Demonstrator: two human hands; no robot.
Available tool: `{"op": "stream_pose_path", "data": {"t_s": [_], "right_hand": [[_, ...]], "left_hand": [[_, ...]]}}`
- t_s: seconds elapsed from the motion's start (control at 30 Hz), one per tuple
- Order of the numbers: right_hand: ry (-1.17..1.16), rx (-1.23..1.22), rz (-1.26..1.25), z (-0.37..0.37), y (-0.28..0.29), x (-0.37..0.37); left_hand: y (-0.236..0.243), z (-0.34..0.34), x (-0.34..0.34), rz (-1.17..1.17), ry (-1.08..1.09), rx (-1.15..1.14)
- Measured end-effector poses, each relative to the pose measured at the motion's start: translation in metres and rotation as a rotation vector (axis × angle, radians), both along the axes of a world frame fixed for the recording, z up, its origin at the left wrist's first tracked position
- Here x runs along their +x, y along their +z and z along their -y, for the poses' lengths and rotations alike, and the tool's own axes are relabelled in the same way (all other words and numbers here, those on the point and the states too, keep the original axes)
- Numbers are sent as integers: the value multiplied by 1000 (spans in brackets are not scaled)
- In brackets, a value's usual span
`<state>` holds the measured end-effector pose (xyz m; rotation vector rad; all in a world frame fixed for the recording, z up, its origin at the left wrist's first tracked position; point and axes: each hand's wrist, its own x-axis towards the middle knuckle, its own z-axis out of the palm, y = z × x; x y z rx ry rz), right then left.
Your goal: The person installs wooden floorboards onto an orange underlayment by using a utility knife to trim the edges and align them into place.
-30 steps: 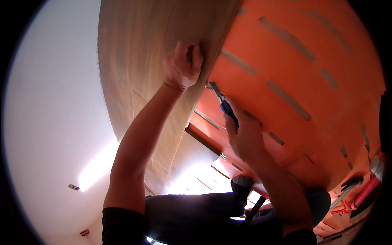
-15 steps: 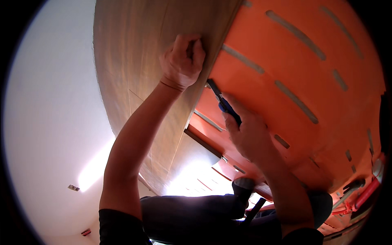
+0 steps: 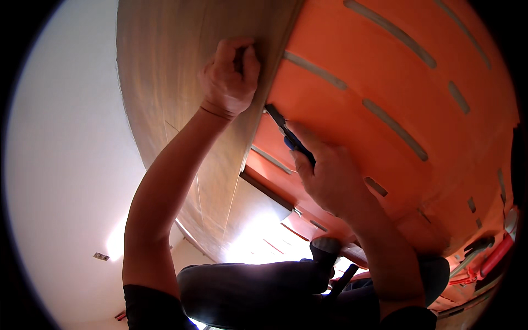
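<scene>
My left hand [image 3: 230, 77] is closed, thumb and fingers curled down against the brown wood-look flooring planks [image 3: 165, 66] near their right edge. Nothing shows in the gap between thumb and forefinger. In my right hand [image 3: 334, 179] is a slim black-and-blue tool that looks like a utility knife [image 3: 294, 144]. Its dark tip reaches the planks' edge, a little below my left wrist; the exact point of contact is too small to tell. Under the tool lies an orange underlay sheet [image 3: 324, 44] with grey slots.
A white wall [image 3: 60, 137] borders the planks at left, with a socket [image 3: 101, 256] on it. A dark strip [image 3: 267, 191] lies across the underlay below the planks' edge. Red-handled tools [image 3: 495, 257] lie at far right. My bent leg [image 3: 247, 280] fills the bottom.
The planks, both hands and the tool appear slightly farther left in the picture. The tool tip stays at the planks' edge, and both hands keep their hold.
</scene>
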<state>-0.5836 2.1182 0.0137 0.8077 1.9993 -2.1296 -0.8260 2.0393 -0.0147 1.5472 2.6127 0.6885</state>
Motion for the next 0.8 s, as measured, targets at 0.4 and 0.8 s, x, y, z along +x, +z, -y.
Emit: {"op": "stream_pose_path", "data": {"t_s": [0.4, 0.8], "right_hand": [[50, -34, 12, -10, -1, 1], [91, -15, -15, -11, -2, 3]], "left_hand": [[-1, -3, -3, -58, -11, 29], [3, 1, -3, -36, -58, -23]]}}
